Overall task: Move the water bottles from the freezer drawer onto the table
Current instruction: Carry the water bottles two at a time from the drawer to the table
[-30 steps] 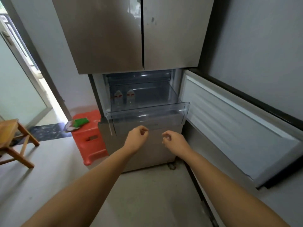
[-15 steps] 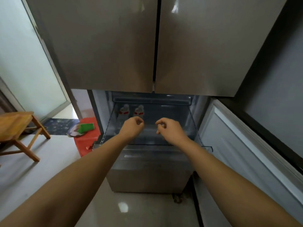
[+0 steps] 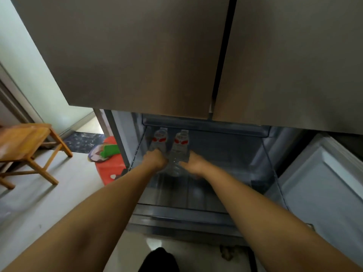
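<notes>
Two water bottles frame centre in freezer drawer (image 3: 271, 165), long axes up-frame, caps far end, left hand (image 3: 155, 160) curled gripping left bottle (image 3: 160, 139), right hand (image 3: 193, 163) gripping right bottle (image 3: 179, 148)

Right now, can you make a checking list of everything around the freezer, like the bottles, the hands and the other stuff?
Surface: freezer drawer pulled out; its clear floor shows bare in front of the hands.
Job's things: left water bottle and right water bottle stand side by side at the drawer's back left.
Clutter: green item lies on a red stool.
Hands: left hand grips the left bottle's base; right hand is against the right bottle, grip unclear.
Cables: nothing seen.
Surroundings: wooden table on the left, lower freezer door open on the right, upper doors shut.
</notes>
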`<state>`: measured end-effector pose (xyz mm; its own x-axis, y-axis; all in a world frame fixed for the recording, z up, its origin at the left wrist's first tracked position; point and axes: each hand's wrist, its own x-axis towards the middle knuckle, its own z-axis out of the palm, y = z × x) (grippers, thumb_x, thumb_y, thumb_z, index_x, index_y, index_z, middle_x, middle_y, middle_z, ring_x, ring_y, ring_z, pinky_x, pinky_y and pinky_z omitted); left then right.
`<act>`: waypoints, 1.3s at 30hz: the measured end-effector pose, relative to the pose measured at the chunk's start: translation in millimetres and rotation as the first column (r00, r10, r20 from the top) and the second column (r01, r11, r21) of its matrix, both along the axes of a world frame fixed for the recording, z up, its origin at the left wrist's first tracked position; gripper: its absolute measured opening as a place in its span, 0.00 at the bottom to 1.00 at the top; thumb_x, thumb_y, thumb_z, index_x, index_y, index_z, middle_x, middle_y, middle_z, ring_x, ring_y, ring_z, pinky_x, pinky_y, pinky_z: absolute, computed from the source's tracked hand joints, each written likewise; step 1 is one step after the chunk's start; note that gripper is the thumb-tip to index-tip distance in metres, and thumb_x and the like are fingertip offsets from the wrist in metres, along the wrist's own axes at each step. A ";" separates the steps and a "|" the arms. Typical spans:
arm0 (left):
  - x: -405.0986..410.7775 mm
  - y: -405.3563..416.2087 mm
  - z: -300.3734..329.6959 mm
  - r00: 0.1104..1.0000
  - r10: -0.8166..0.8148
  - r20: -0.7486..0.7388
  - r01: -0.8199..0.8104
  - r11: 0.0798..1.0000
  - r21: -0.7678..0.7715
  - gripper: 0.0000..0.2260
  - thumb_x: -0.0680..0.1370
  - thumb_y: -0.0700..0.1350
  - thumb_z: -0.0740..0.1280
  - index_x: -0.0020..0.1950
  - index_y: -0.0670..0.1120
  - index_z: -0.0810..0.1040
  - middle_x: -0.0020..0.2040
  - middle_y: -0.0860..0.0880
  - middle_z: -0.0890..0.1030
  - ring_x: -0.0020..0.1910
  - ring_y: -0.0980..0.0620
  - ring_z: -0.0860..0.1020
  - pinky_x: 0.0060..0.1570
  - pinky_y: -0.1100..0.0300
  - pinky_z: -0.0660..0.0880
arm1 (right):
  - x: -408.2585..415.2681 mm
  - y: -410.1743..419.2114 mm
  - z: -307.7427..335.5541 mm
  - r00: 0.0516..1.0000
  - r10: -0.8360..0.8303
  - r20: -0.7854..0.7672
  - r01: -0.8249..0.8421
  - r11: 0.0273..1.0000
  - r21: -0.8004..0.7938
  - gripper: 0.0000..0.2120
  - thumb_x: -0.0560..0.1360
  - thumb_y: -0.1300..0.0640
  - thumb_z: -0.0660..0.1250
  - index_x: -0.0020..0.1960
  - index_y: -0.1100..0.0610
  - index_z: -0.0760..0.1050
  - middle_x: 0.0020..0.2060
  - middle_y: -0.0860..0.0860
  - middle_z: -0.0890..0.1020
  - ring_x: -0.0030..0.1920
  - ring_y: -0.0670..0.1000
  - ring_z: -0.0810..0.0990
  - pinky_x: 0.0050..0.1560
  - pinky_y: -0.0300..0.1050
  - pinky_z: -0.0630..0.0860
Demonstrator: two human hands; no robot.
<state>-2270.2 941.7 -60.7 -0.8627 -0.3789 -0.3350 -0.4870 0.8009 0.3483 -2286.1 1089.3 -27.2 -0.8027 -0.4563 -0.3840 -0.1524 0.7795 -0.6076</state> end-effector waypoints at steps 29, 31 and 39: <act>30.2 30.1 -1.3 0.869 -0.101 0.484 -0.038 0.962 0.269 0.31 0.75 0.47 0.70 0.73 0.40 0.61 0.71 0.39 0.68 0.67 0.39 0.72 0.62 0.49 0.75 | 3.5 22.9 -44.0 0.806 -0.218 0.550 0.100 0.967 0.236 0.27 0.78 0.51 0.67 0.72 0.61 0.65 0.64 0.61 0.74 0.53 0.60 0.79 0.59 0.56 0.78; 31.5 30.2 1.3 0.851 -0.096 0.517 -0.059 0.959 0.276 0.30 0.75 0.48 0.70 0.73 0.40 0.62 0.70 0.39 0.69 0.67 0.40 0.72 0.61 0.49 0.74 | 2.1 28.4 -38.3 0.808 -0.224 0.545 0.095 0.962 0.255 0.30 0.77 0.48 0.66 0.73 0.61 0.63 0.62 0.61 0.74 0.49 0.58 0.78 0.60 0.56 0.77; 9.0 29.2 -4.1 0.955 0.062 0.289 -0.199 0.857 0.475 0.32 0.78 0.53 0.64 0.76 0.43 0.55 0.71 0.41 0.66 0.70 0.41 0.67 0.64 0.48 0.68 | -27.6 -4.0 -46.9 0.917 -0.306 0.257 0.278 0.950 0.139 0.44 0.77 0.38 0.60 0.79 0.60 0.40 0.75 0.60 0.60 0.71 0.61 0.67 0.69 0.53 0.70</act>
<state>-2261.3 971.0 -64.8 -0.6756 -0.2072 -0.7076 -0.7008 0.4785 0.5290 -2313.7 1085.2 -74.1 -0.7527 -0.1667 -0.6370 0.2510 0.8217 -0.5116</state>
